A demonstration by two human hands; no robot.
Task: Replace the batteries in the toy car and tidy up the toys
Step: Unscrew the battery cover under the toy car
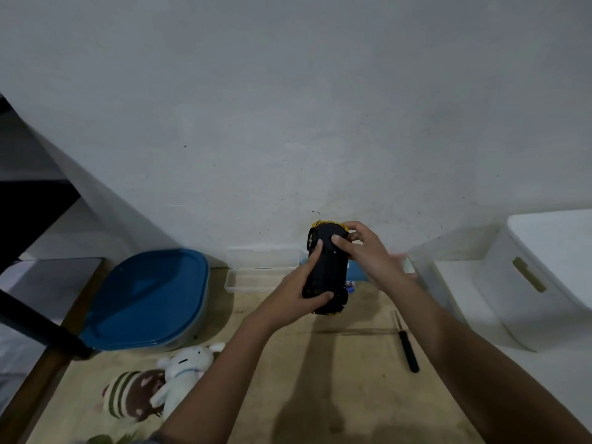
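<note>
1. Centrally, just right of mid-frame: toy car (326, 267), black underside up, yellow body beneath, lifted above the wooden tabletop (288, 395).
2. Gripped at the near end by left hand (298, 296), thumb curled over the chassis; pinched at the far end by right hand (368, 251), fingertips pressed on the underside.
3. Left of centre: blue-lidded container (144, 299), shut, contents hidden.
4. Behind the car: clear case (262, 267), lid open, contents impossible to tell.
5. Far right: white bin (528, 277), inside out of sight.
6. Loose at lower left: white plush (185, 366), striped plush (134, 395); lower right of centre, screwdriver (407, 350).
</note>
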